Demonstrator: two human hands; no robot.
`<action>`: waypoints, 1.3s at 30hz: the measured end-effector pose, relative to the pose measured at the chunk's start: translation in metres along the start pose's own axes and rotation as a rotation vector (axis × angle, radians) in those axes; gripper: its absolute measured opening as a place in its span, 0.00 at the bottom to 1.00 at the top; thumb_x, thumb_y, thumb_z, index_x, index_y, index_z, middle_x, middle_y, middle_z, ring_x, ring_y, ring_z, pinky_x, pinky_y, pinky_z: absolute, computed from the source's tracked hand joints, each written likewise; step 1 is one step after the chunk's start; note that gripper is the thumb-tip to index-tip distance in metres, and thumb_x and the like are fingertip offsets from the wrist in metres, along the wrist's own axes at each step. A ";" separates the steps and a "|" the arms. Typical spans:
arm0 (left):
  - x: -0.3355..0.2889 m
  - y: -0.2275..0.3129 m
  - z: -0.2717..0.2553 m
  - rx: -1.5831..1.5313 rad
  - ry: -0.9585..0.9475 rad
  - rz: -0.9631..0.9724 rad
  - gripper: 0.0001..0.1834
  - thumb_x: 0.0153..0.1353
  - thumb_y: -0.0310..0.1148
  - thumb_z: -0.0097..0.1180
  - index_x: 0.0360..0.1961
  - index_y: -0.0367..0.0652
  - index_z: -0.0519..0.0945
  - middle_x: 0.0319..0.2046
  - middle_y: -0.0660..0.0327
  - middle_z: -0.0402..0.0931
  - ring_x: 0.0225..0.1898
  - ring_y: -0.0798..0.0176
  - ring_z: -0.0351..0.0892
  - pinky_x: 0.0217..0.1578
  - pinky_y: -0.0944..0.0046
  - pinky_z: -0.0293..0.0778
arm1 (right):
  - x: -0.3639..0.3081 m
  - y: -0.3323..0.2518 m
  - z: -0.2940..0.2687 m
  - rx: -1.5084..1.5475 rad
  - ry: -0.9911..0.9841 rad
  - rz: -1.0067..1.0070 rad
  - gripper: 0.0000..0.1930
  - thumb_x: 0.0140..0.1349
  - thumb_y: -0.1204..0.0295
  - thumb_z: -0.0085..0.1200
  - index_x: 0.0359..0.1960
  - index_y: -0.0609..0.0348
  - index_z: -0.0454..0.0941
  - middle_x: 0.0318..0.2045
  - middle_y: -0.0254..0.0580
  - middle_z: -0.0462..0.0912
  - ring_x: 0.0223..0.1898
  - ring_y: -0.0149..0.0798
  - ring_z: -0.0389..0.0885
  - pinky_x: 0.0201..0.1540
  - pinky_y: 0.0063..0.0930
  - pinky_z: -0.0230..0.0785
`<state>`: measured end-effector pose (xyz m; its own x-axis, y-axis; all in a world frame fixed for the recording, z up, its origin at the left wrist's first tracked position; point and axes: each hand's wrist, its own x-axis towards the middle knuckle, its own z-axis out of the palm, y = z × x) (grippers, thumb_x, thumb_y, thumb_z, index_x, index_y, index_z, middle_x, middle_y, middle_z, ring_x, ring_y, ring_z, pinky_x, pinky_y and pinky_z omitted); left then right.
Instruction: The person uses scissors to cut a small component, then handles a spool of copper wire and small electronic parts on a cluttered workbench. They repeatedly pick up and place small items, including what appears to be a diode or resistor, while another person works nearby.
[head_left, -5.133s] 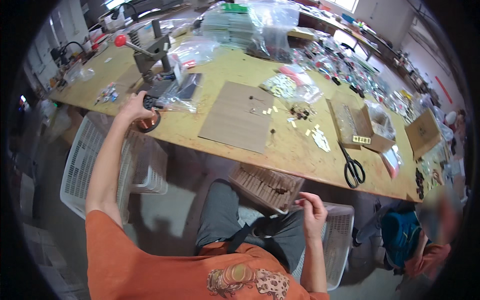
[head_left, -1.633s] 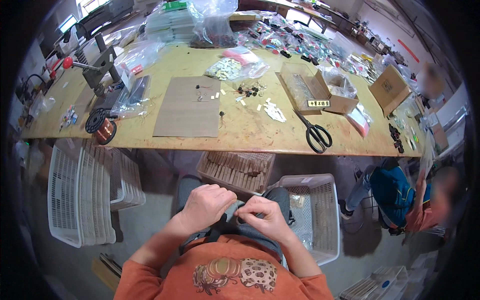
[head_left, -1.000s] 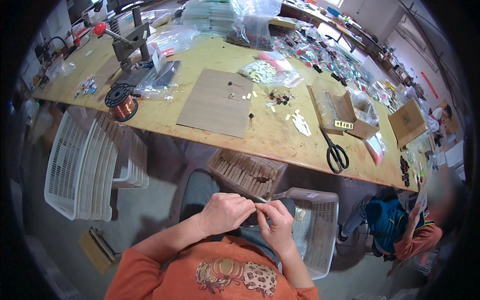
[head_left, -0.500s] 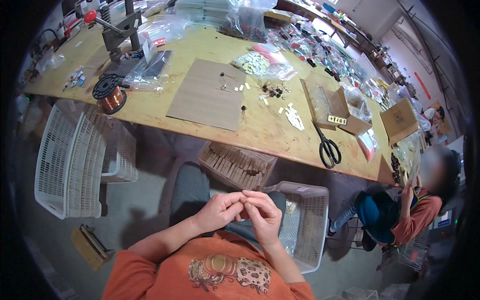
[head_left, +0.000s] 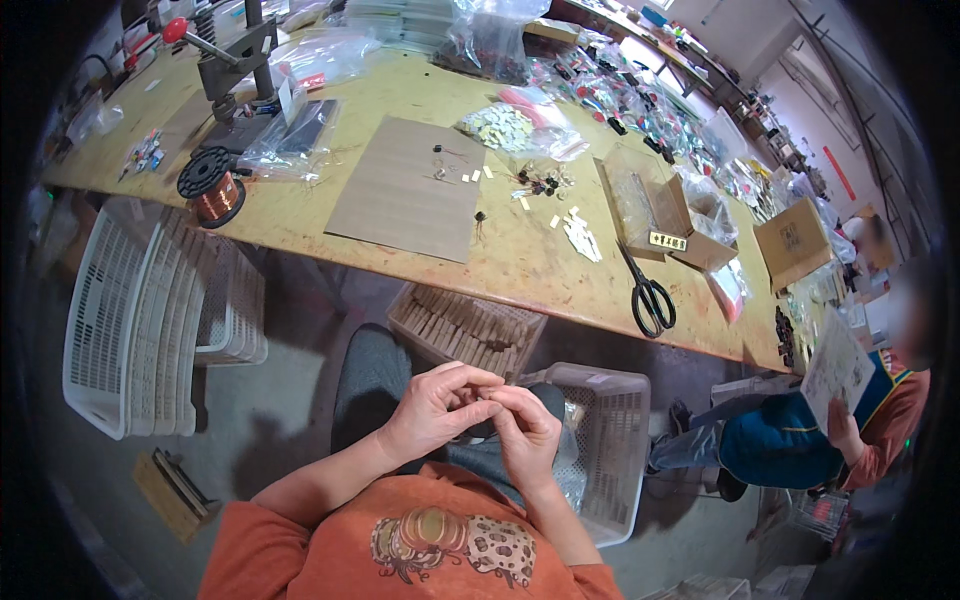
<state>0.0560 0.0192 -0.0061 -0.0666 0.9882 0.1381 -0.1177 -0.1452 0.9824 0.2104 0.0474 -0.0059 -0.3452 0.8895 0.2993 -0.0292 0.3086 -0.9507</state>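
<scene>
Over my lap, my left hand [head_left: 428, 412] and my right hand [head_left: 526, 432] meet at the fingertips, both pinched closed. Whatever sits between the fingers is too small or too hidden to make out. Beyond them on the table lies a brown cardboard sheet [head_left: 385, 215], with small dark parts on thin wire leads [head_left: 479, 218] on it. Right of the sheet are a cluster of similar dark parts [head_left: 541, 182] and a small pile of pale strips [head_left: 580, 240]. Black-handled scissors [head_left: 653, 305] rest near the table's front edge.
A copper wire spool [head_left: 212, 192] and a lever press [head_left: 240, 75] stand at left. An open carton [head_left: 705, 250] sits at right. Below are a crate of wooden-looking blocks [head_left: 415, 325], a white basket [head_left: 625, 450] and stacked baskets [head_left: 110, 330]. A co-worker [head_left: 800, 435] sits at right.
My left hand has turned slightly, its thumb now stretched toward the right fingers; the fingertips stay together. The co-worker has leaned and now holds a printed sheet lower and closer. The view has shifted slightly.
</scene>
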 end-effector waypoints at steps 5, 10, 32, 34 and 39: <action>-0.003 0.005 -0.001 0.292 0.054 0.153 0.11 0.54 0.25 0.66 0.40 0.40 0.83 0.32 0.60 0.78 0.30 0.70 0.78 0.31 0.72 0.75 | -0.009 0.005 -0.010 0.321 -0.086 0.295 0.10 0.65 0.83 0.48 0.45 0.66 0.80 0.45 0.41 0.79 0.45 0.32 0.78 0.48 0.21 0.71; -0.023 -0.013 -0.002 0.306 0.089 0.151 0.09 0.52 0.23 0.66 0.37 0.39 0.84 0.30 0.60 0.79 0.30 0.68 0.78 0.31 0.70 0.74 | -0.028 0.012 -0.008 0.226 -0.215 0.290 0.10 0.66 0.81 0.48 0.47 0.66 0.79 0.46 0.39 0.76 0.46 0.30 0.75 0.48 0.21 0.70; -0.059 -0.018 -0.004 0.115 -0.041 -0.093 0.05 0.57 0.21 0.62 0.35 0.37 0.79 0.34 0.62 0.77 0.32 0.73 0.77 0.34 0.72 0.72 | -0.068 0.015 0.000 0.702 -0.070 0.685 0.11 0.68 0.72 0.52 0.46 0.64 0.80 0.36 0.37 0.84 0.37 0.26 0.80 0.44 0.20 0.73; -0.061 -0.016 -0.004 0.146 -0.051 -0.078 0.05 0.57 0.20 0.62 0.35 0.36 0.79 0.34 0.62 0.77 0.33 0.72 0.77 0.34 0.73 0.72 | -0.071 0.013 0.002 0.699 -0.053 0.694 0.10 0.67 0.71 0.53 0.46 0.64 0.80 0.36 0.36 0.84 0.37 0.26 0.80 0.45 0.20 0.73; -0.069 -0.019 -0.001 -0.019 -0.055 -0.171 0.06 0.57 0.20 0.62 0.35 0.36 0.79 0.34 0.62 0.77 0.34 0.73 0.77 0.35 0.73 0.73 | -0.076 0.009 -0.003 0.641 -0.090 0.712 0.10 0.68 0.71 0.52 0.45 0.63 0.80 0.35 0.36 0.84 0.36 0.25 0.80 0.44 0.20 0.73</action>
<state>0.0620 -0.0465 -0.0347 0.0102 0.9997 -0.0236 -0.1410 0.0248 0.9897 0.2395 -0.0165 -0.0366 -0.5497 0.7600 -0.3467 -0.2835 -0.5601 -0.7784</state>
